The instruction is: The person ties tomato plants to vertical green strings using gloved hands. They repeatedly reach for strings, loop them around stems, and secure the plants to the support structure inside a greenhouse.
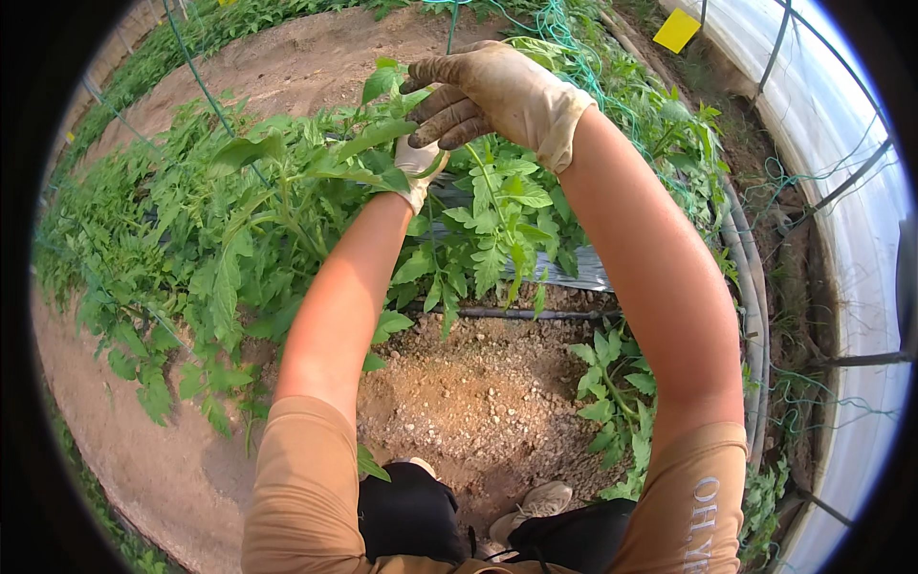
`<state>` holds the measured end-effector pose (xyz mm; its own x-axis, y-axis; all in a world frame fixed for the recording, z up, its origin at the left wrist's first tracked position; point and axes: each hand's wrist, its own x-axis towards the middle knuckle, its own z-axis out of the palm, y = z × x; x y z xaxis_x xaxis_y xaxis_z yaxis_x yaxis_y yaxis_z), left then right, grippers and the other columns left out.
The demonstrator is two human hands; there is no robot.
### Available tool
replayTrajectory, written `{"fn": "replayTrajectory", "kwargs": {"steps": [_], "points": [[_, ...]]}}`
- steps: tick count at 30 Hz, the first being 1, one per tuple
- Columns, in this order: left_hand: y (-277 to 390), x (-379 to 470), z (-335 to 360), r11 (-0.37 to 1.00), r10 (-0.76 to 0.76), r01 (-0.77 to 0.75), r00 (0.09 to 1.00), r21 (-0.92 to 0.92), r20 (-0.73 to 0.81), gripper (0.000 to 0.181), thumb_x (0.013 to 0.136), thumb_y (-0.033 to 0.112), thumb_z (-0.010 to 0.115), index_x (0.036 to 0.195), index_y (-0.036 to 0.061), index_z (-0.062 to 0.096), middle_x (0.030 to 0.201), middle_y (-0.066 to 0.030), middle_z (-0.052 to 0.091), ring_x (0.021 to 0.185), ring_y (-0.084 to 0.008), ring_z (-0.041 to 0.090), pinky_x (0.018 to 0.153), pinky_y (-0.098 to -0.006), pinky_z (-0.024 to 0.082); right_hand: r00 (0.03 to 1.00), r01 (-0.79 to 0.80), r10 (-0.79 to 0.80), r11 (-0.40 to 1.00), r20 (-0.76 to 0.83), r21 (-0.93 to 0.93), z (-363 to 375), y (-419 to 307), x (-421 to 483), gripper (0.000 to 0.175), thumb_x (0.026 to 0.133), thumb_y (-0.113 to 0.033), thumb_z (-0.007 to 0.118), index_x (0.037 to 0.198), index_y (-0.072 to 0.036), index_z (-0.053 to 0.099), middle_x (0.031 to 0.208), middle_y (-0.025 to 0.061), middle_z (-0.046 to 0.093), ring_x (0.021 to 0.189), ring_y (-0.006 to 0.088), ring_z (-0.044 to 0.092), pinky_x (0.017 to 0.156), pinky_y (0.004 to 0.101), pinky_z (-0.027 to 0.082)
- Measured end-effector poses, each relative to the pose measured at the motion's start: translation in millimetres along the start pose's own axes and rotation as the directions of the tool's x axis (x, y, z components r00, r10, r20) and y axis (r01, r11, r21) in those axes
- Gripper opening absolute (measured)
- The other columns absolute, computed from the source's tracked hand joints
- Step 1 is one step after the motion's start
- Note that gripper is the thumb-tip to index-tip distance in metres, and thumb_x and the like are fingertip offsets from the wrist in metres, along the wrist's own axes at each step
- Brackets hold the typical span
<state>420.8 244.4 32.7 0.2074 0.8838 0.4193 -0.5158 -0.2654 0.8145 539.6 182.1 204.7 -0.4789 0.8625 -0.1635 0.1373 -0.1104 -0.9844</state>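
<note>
Both hands wear pale gloves, dirty at the fingers. My right hand reaches over the top of a tomato plant, its fingers side by side and pointing left, stained dark. Whether a shoot or string lies in its fingers cannot be told. My left hand is beneath and behind it, mostly covered by leaves and the right hand; only the glove's cuff and part of the back show. Leafy tomato shoots hang to the right of my left wrist. A green string runs upward just behind the hands.
A black drip hose crosses the soil before my feet. Silvery mulch film lies under the plants. Tangled green twine hangs at the upper right. Grey pipes, a plastic greenhouse wall and a yellow card stand at the right.
</note>
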Motion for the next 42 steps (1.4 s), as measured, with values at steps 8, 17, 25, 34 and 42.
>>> {"fn": "replayTrajectory", "kwargs": {"steps": [8,17,25,34,42], "points": [[-15.7,11.9,15.9,0.195,0.292,0.314,0.886,0.929,-0.361,0.031,0.089,0.016,0.057,0.112,-0.0038,0.051,0.09,-0.0165,0.064,0.081,-0.0275,0.062,0.073,-0.0364,0.049,0.716,0.404,-0.603,0.769,-0.351,-0.495,-33.7,28.1,11.5,0.039,0.081,-0.038,0.066,0.094,0.0,0.069,0.089,0.0163,0.068,0.086,0.0203,0.065,0.08,0.0345,0.049],[-4.0,-6.6,61.3,0.422,0.125,0.425,0.848,0.801,-0.516,0.068,0.083,0.02,0.064,0.135,-0.0073,0.031,0.121,-0.0312,0.052,0.107,-0.0396,0.056,0.089,-0.0407,0.045,0.592,0.519,-0.667,0.745,-0.452,-0.419,-27.9,11.2,-36.1,0.058,0.086,-0.033,0.06,0.127,0.006,0.048,0.123,0.0201,0.057,0.114,0.026,0.055,0.1,0.0348,0.039],[-31.0,-120.1,149.5,0.78,-0.035,0.38,0.82,0.497,-0.571,0.059,0.092,0.016,0.053,0.139,-0.0061,0.025,0.128,-0.0262,0.049,0.118,-0.0345,0.05,0.1,-0.0345,0.039,0.809,0.355,-0.246,0.928,-0.533,0.11,-22.7,100.6,-233.0,0.039,0.092,-0.014,0.058,0.126,0.003,0.05,0.11,0.0159,0.064,0.087,0.0152,0.063,0.078,0.0246,0.051],[82.3,-318.6,234.6,0.253,-0.568,-0.26,0.74,0.932,0.361,0.049,0.087,0.019,0.059,0.131,0.0029,0.045,0.134,-0.024,0.044,0.129,-0.0337,0.039,0.109,-0.0411,0.03,0.614,0.213,0.001,0.963,-0.789,0.166,27.5,177.0,-508.1,0.035,0.093,-0.017,0.055,0.121,0.004,0.054,0.102,0.0131,0.067,0.081,0.0137,0.065,0.078,0.0261,0.052],[170.5,-394.1,247.9,0.155,-0.423,-0.215,0.868,0.964,0.262,0.047,0.085,0.019,0.061,0.129,0.0048,0.049,0.138,-0.0225,0.042,0.133,-0.037,0.033,0.11,-0.0402,0.029,0.377,0.242,-0.024,0.968,-0.926,0.073,79.7,218.1,-644.8,0.026,0.094,-0.01,0.052,0.116,0.002,0.059,0.101,0.0113,0.066,0.08,0.0135,0.064,0.077,0.0265,0.053]]}}
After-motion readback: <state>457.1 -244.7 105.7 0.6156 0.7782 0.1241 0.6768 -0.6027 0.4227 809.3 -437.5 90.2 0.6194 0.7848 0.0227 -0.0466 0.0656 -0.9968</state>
